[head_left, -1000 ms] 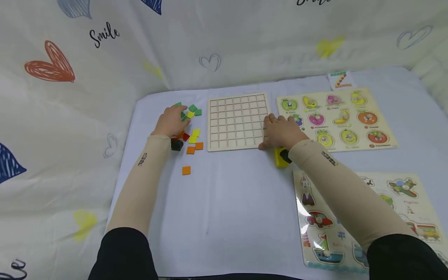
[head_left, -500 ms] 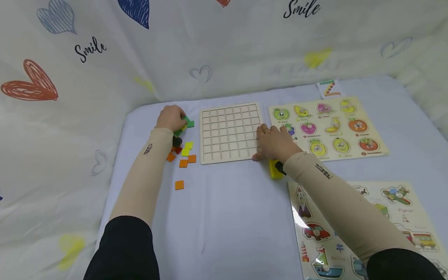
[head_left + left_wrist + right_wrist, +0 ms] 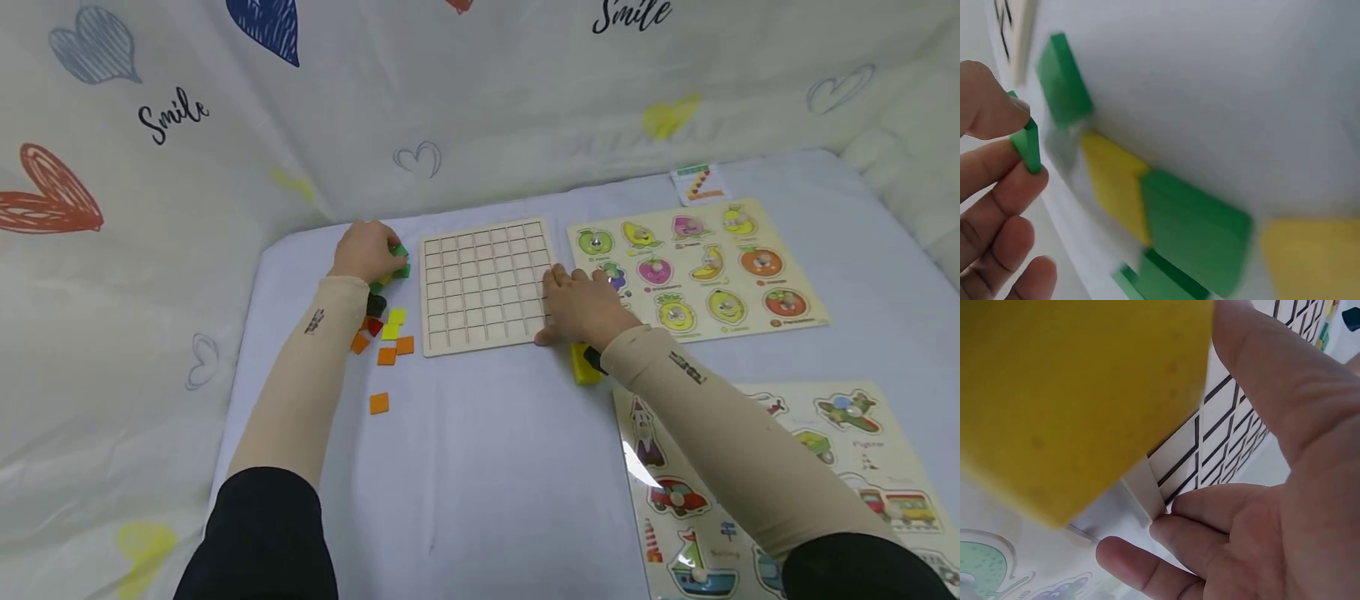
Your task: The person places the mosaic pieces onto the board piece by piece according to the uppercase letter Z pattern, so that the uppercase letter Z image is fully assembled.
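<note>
Fingers [image 3: 988,165] of the left hand [image 3: 365,252] grasp a green tile [image 3: 1030,150], pinched between the thumb and the two foremost fingertips; the other two are loosely bent and stand apart from it. Governing relation, in this assessment: the grid board [image 3: 483,287] lies to the right of those fingers, its far left corner roughly abreast of the left hand and its left edge the closest to the tile. Held tile is seen nearly edge-on; loose tiles nearby look square, so no long axis can be assigned. Contact between held tile and board: none. Left hand is the nearer of the two to the loose tiles; beneath and just beside it lie further green and yellow pieces, including a yellow tile [image 3: 1116,187] touching a second green tile [image 3: 1197,231]. On the near side of that hand are a red tile [image 3: 376,327] and several orange ones, one orange tile [image 3: 379,403] set apart, nearest the person. Right hand [image 3: 585,308] is at the board's right edge, fingers extended and grasping nothing, fingertips apparently against the rim; pressure cannot be judged. A yellow block [image 3: 585,367] sits partly under the right wrist, and a fruit puzzle board [image 3: 713,218] lies farther right.
</note>
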`<control>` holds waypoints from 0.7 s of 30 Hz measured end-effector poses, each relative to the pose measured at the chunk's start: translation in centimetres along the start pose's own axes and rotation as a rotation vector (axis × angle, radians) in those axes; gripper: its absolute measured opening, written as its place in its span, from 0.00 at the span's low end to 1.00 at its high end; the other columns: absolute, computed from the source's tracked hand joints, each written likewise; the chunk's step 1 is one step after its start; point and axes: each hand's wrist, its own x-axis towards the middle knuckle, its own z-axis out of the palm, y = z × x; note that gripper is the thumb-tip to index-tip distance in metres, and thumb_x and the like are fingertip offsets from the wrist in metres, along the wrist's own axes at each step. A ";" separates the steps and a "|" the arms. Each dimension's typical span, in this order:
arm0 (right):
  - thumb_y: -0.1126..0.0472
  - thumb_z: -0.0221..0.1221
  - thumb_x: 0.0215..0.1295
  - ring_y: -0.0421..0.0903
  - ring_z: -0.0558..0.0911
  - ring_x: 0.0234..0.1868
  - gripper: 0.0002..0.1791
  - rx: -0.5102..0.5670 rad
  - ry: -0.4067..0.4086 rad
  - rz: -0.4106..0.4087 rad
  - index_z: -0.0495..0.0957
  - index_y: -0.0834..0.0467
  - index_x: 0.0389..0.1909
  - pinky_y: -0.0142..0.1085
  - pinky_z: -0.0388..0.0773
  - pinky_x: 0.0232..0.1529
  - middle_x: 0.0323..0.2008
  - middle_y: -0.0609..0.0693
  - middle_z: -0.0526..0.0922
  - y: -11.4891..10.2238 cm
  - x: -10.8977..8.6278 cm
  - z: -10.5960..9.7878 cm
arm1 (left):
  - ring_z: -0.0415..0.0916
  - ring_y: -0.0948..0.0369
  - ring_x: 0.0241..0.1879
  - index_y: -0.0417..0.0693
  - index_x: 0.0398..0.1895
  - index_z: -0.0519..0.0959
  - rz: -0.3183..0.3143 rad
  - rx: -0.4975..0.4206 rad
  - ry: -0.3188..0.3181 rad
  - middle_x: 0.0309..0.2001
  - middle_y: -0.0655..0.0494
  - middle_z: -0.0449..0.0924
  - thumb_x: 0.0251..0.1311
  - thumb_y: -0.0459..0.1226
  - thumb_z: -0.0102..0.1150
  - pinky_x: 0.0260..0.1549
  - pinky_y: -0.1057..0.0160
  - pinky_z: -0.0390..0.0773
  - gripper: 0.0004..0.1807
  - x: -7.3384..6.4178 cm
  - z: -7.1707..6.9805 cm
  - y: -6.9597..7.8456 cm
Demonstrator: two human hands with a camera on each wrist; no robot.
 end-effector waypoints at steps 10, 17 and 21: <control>0.36 0.67 0.64 0.67 0.56 0.81 0.60 -0.021 0.002 0.014 0.48 0.67 0.82 0.67 0.50 0.80 0.82 0.65 0.51 -0.1 0.0 0.1 | 0.74 0.52 0.55 0.44 0.51 0.88 0.147 -0.030 -0.021 0.51 0.49 0.88 0.61 0.39 0.68 0.60 0.51 0.78 0.16 1.6 0.3 4.5; 0.36 0.68 0.63 0.66 0.56 0.82 0.61 -0.026 0.001 0.018 0.48 0.67 0.82 0.66 0.50 0.80 0.82 0.64 0.51 -0.4 -0.1 0.3 | 0.79 0.50 0.60 0.44 0.54 0.88 0.175 -0.021 -0.080 0.54 0.48 0.89 0.63 0.35 0.66 0.65 0.50 0.78 0.16 2.5 1.0 5.9; 0.35 0.67 0.63 0.65 0.57 0.81 0.61 -0.061 0.006 0.021 0.48 0.67 0.82 0.65 0.52 0.80 0.82 0.64 0.51 -0.2 -0.2 0.3 | 0.82 0.51 0.58 0.45 0.54 0.88 0.175 -0.018 -0.087 0.54 0.49 0.89 0.67 0.37 0.66 0.61 0.50 0.81 0.15 3.0 1.4 6.4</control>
